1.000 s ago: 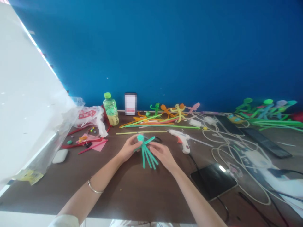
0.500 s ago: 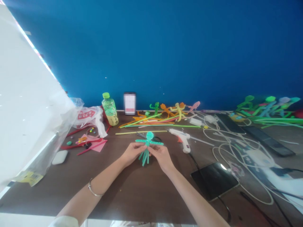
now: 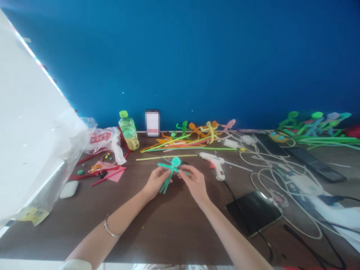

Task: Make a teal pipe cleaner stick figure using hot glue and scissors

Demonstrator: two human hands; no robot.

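Note:
A teal pipe-cleaner figure (image 3: 176, 162) with a round head, arms stretched sideways and several dangling strands is held up over the middle of the desk. My left hand (image 3: 156, 182) pinches its body from the left, thumb in front. On the other side my right hand (image 3: 194, 181) has thumb and fingers closed on the figure's right arm. Just behind the figure lies a pair of dark scissors (image 3: 166, 160), partly hidden by it. A yellow pipe cleaner (image 3: 165, 157) stretches across the desk beyond the hands.
To the right lie a white glue gun (image 3: 214, 165), a black tablet (image 3: 254, 213) and tangled white cables (image 3: 261, 176). Pipe cleaners (image 3: 180, 144) and small figures (image 3: 210, 131) line the back. Leftward are a green-capped bottle (image 3: 129, 131), plastic bags (image 3: 102, 138) and a white case (image 3: 69, 189).
The figure has tilted, its strands swinging to the left. My right hand has shifted from the body up and outward to the figure's right arm; my left hand keeps its hold.

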